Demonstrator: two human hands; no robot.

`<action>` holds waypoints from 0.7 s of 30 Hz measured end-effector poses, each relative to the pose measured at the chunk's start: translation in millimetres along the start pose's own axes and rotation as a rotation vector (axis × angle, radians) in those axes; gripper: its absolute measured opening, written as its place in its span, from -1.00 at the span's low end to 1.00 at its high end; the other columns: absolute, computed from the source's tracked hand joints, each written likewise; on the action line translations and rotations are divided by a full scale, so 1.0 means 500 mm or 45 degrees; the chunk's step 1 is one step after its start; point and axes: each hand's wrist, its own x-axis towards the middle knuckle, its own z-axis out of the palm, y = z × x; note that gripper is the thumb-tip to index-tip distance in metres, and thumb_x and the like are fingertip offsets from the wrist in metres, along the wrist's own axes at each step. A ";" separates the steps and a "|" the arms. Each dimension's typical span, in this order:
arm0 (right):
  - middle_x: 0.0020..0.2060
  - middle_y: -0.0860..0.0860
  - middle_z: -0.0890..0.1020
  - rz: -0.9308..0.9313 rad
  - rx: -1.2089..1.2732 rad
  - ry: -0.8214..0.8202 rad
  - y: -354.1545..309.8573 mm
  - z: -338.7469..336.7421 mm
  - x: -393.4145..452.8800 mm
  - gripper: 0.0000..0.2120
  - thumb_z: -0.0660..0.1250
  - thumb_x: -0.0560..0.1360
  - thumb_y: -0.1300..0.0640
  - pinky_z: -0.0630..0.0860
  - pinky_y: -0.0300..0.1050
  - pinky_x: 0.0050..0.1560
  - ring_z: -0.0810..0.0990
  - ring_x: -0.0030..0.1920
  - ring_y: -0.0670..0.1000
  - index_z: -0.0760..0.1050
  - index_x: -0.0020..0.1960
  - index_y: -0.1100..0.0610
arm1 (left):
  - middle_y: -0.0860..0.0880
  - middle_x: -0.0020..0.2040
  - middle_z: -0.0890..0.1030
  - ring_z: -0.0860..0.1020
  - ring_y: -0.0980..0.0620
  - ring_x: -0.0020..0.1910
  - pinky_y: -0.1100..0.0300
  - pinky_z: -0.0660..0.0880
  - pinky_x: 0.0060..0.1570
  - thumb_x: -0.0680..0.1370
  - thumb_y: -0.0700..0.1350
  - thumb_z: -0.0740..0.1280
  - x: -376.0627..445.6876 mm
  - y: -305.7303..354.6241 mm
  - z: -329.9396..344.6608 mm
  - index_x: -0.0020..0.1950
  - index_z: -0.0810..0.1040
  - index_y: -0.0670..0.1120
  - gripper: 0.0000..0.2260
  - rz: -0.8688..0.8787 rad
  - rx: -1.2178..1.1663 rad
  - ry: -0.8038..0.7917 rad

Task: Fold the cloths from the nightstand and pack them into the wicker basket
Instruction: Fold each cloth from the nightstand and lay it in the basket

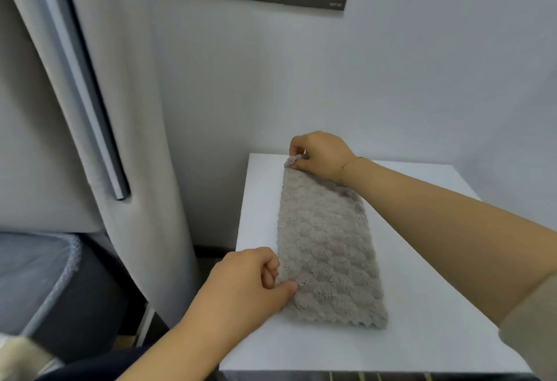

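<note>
Grey fleecy cloth (327,248) lies on the nightstand (422,305), left hand (244,284) and right hand (319,154) pinching its left corners.

Soft, even light; faint shadows, slight blur, edges warped.

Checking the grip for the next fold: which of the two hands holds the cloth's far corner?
The right hand pinches the grey cloth's far corner by the wall; the left hand grips its near left edge.
</note>
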 end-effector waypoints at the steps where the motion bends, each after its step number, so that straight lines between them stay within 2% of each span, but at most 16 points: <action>1: -0.01 0.05 0.65 0.011 -0.014 -0.003 -0.001 0.006 0.000 -0.84 0.33 0.55 0.07 0.43 -0.10 -0.12 0.56 -0.01 0.06 0.55 0.09 0.10 | 0.11 -0.35 0.55 0.44 0.25 -0.39 0.42 0.33 -0.34 0.44 0.15 0.43 -0.002 -0.005 -0.002 -0.24 0.42 0.09 -0.76 0.003 0.004 0.004; 4: 0.08 0.05 0.63 0.016 -0.070 0.055 0.001 0.011 -0.009 -0.74 0.32 0.56 0.03 0.44 -0.08 -0.01 0.55 0.08 0.08 0.55 0.20 0.10 | 0.13 -0.29 0.56 0.49 0.27 -0.29 0.42 0.32 -0.32 0.46 0.21 0.38 -0.009 -0.006 -0.004 -0.05 0.38 0.19 -0.77 0.024 0.041 0.016; 7: 0.14 0.02 0.60 0.063 -0.032 0.145 0.006 -0.008 -0.043 -0.70 0.32 0.57 0.00 0.41 -0.10 0.04 0.53 0.15 0.06 0.53 0.25 0.10 | 0.20 -0.13 0.51 0.47 0.26 -0.18 0.45 0.34 -0.24 0.48 0.23 0.35 -0.011 -0.001 -0.005 0.28 0.29 0.24 -0.56 0.108 0.135 0.068; 9: 0.13 -0.03 0.60 0.117 0.126 0.194 0.006 -0.026 -0.083 -0.74 0.34 0.56 0.03 0.46 -0.11 0.08 0.55 0.11 0.01 0.55 0.22 0.07 | 0.24 0.01 0.38 0.41 0.21 -0.14 0.51 0.32 -0.18 0.50 0.22 0.33 -0.011 0.002 -0.010 0.39 0.24 0.21 -0.49 0.220 0.216 0.140; 12: 0.02 -0.10 0.62 0.122 0.397 0.137 -0.013 -0.052 -0.171 -0.85 0.36 0.54 0.10 0.50 -0.09 0.10 0.56 0.01 -0.09 0.60 0.10 0.05 | 0.27 0.09 0.34 0.39 0.25 -0.04 0.54 0.30 -0.05 0.54 0.17 0.30 -0.011 -0.002 -0.017 0.34 0.38 0.17 -0.62 0.452 0.221 0.171; 14: -0.04 -0.14 0.64 0.085 0.551 0.047 -0.026 -0.060 -0.244 -0.90 0.40 0.52 0.12 0.51 -0.16 0.07 0.57 -0.03 -0.15 0.63 0.02 0.04 | 0.28 0.07 0.43 0.45 0.28 0.04 0.44 0.37 0.06 0.55 0.14 0.30 -0.011 -0.013 -0.017 0.21 0.52 0.14 -0.74 0.576 0.163 0.039; 16: -0.08 -0.13 0.67 0.066 0.744 0.017 -0.036 -0.064 -0.316 -0.92 0.43 0.50 0.15 0.52 -0.20 0.05 0.61 -0.04 -0.13 0.66 -0.03 0.03 | 0.27 0.09 0.51 0.47 0.30 0.13 0.35 0.40 0.16 0.53 0.17 0.27 -0.013 -0.028 -0.012 0.14 0.58 0.13 -0.74 0.652 0.123 -0.096; 18: -0.01 -0.18 0.68 0.060 0.839 0.037 -0.042 -0.056 -0.378 -0.89 0.43 0.49 0.12 0.49 -0.29 0.12 0.61 0.05 -0.15 0.67 0.01 0.00 | 0.27 0.16 0.52 0.44 0.33 0.20 0.34 0.37 0.24 0.51 0.20 0.25 -0.013 -0.038 -0.006 0.17 0.59 0.13 -0.69 0.686 0.132 -0.127; 21: 0.23 -0.34 0.55 -0.023 0.704 0.023 -0.043 -0.020 -0.446 -0.71 0.34 0.52 -0.11 0.31 -0.42 0.31 0.47 0.28 -0.30 0.60 0.21 -0.09 | 0.29 0.20 0.51 0.43 0.35 0.23 0.35 0.35 0.27 0.49 0.22 0.28 -0.007 -0.047 0.001 0.19 0.61 0.12 -0.65 0.703 0.139 -0.119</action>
